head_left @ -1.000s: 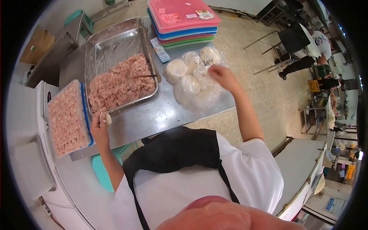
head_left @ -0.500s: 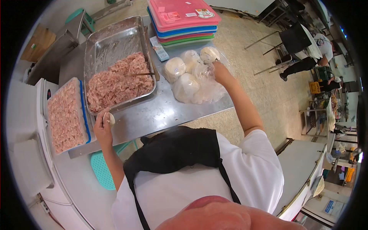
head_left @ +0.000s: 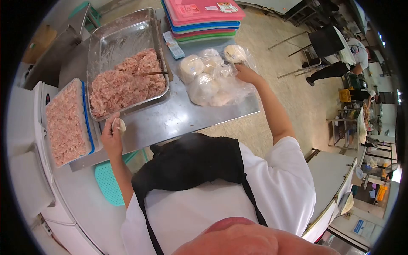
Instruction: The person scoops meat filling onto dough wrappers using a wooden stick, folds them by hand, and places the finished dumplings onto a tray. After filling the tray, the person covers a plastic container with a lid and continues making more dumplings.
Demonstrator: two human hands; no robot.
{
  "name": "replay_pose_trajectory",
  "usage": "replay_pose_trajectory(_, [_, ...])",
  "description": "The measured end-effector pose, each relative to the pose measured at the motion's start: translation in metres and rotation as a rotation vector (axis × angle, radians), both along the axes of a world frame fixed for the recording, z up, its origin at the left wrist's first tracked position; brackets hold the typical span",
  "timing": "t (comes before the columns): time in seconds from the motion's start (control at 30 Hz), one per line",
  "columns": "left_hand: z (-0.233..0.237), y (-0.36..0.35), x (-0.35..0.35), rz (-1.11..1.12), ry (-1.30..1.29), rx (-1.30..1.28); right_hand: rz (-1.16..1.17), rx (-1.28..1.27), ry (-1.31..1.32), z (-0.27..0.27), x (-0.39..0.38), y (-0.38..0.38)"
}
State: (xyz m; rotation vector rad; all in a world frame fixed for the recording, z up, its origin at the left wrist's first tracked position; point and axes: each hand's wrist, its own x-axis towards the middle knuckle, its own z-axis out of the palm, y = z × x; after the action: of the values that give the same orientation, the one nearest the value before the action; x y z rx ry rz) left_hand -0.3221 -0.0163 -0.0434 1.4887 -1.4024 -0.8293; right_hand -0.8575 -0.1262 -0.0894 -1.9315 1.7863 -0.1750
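Note:
My left hand (head_left: 111, 139) is closed around pale round dumpling wrappers (head_left: 120, 126), just in front of the near corner of a deep metal tray (head_left: 123, 36). Raw ground meat (head_left: 127, 83) fills the tray's near half, with a thin brown stick (head_left: 152, 73) poking out of it. Over on the right, my right hand (head_left: 245, 73) grips the edge of a clear plastic bag (head_left: 225, 97); its fingertips are partly hidden. Several round white stacks of wrappers (head_left: 192, 67) in clear film lie in and around this bag. One stack (head_left: 234, 54) sits right beside my right fingers.
Flat rows of raw meat fill a blue-edged container (head_left: 90, 127) at the left. Coloured lids (head_left: 204, 19) are stacked at the table's far end, near a small blue-white packet (head_left: 174, 46). A green stool (head_left: 111, 182) stands below the steel table (head_left: 182, 117). Another person (head_left: 359, 53) bends far right.
My right hand has shifted slightly, and the bag has slid back around the stacks, leaving the far-right one more exposed. The wrappers in my left hand face the camera more. The whole view has shifted slightly.

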Motion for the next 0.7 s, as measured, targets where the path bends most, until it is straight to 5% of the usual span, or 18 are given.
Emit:
replay_pose_trajectory(0.13, [-0.011,0.000,0.003,-0.005,0.070,0.015,-0.255,0.268,-0.393,0.002,-0.018,-0.010])
replay_pose_trajectory(0.23, [-0.010,0.000,0.005,-0.012,0.078,0.011,-0.097,0.195,-0.292,-0.015,-0.017,-0.013])
replay_pose_trajectory(0.43, [-0.003,0.004,0.010,-0.035,0.064,-0.004,-0.425,0.460,-0.360,0.013,-0.013,-0.010])
replay_pose_trajectory(0.7, [-0.004,0.017,0.027,0.054,0.063,0.026,0.029,0.560,-0.289,0.060,0.008,0.020])
